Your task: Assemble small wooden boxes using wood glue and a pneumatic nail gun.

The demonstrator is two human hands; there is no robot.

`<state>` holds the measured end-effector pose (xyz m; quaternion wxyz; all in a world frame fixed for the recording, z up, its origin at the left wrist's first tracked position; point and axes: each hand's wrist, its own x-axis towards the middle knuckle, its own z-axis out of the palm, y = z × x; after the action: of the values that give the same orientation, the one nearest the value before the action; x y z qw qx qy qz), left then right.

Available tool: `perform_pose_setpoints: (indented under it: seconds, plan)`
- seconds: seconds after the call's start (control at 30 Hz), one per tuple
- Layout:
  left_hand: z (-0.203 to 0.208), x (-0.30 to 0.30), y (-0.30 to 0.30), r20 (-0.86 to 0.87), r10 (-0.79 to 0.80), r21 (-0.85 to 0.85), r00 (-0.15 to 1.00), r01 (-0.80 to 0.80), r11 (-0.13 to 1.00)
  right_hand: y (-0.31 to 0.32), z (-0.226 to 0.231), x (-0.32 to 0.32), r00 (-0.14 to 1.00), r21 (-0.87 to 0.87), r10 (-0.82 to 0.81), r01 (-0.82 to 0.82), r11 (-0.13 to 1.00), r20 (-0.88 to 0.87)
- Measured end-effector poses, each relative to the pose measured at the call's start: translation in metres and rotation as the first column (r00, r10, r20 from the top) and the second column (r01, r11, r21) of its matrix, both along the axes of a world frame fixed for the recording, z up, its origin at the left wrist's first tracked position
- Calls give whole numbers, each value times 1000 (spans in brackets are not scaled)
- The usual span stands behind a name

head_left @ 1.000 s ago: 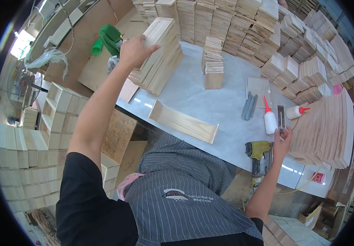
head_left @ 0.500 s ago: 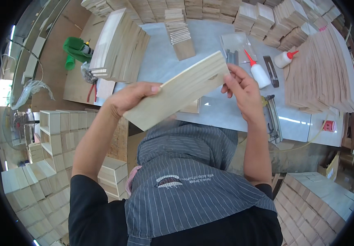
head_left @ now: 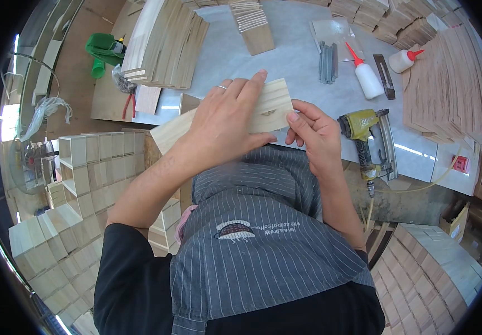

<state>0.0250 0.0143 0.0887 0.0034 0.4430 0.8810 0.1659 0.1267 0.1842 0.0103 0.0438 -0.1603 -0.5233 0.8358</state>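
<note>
A pale wooden board (head_left: 277, 97) is held slantwise in front of my apron, its right end higher than its left. My left hand (head_left: 218, 120) lies across its face with the fingers stretched out and the thumb spread, covering the middle. At the board's right end, my right hand (head_left: 313, 125) pinches the edge between thumb and fingers. A small dark knot mark shows on the wood between the two hands. Partly hidden behind my left hand is another small wooden piece (head_left: 189, 103) on the table.
A yellow-green nail gun (head_left: 361, 125) lies at the table's right front edge, its hose trailing. Beyond it are white glue bottles with red tips (head_left: 368, 81), metal staple strips (head_left: 328, 64) and a dark metal tool (head_left: 385, 78). Board stacks (head_left: 168, 44) stand left and right (head_left: 447, 84).
My left hand has moved from gripping the board's left end to lying flat over its face. The board has come lower and nearer; more of the nail gun shows.
</note>
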Motion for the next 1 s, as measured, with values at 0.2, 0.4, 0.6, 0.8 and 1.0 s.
perform_pose_setpoints:
  seconds: [0.2, 0.4, 0.6, 0.8, 1.0]
  plan:
    - [25, 13, -12, -269, -265, 94, 926, 299, 950, -4, -1, 7, 841, 289, -31, 220, 932, -541]
    - [3, 34, -25, -502, -122, 260, 856, 284, 923, -3, 2, 9, 910, -94, 59, -107, 990, -411]
    - [3, 39, -29, -496, -59, 252, 866, 209, 945, -2, 17, 9, 909, -492, 64, -281, 824, -412]
    - [-10, 44, -28, -472, -37, 275, 881, 187, 943, -5, 21, 11, 945, -422, 108, -238, 875, -310]
    - [-15, 56, -29, -356, -88, 378, 930, 230, 897, -6, 16, 8, 974, -375, 68, -147, 915, -217]
